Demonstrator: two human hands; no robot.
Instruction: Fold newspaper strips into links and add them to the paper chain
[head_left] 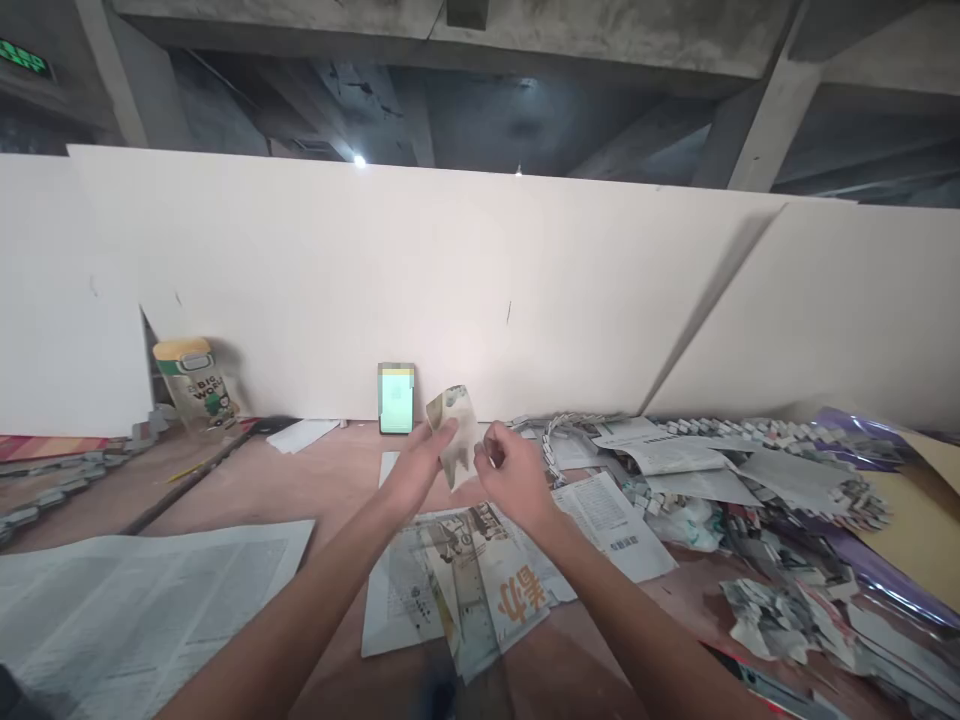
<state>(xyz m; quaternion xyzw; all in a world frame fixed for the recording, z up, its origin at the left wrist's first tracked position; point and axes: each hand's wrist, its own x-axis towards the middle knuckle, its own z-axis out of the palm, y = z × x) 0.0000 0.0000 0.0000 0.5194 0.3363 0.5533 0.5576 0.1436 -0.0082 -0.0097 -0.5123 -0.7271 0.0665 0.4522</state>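
In the middle of the head view my left hand (421, 462) pinches a small piece of printed paper (457, 432) between thumb and fingers, holding it upright above the table. Close to the right edge of that piece is my right hand (516, 472), its fingers curled into a pinch. Whatever those fingers hold, if anything, is too small to make out. Beneath both hands lie a printed magazine page (480, 590) with orange characters and a white text sheet (401, 600) partly under it.
A phone (396, 398) leans on the white partition (420, 280). At the left stand a bottle (199, 385) and a large newspaper sheet (187, 600). Folded-paper chains (720, 430), loose sheets (675, 465) and crumpled paper scraps (780, 620) crowd the right side.
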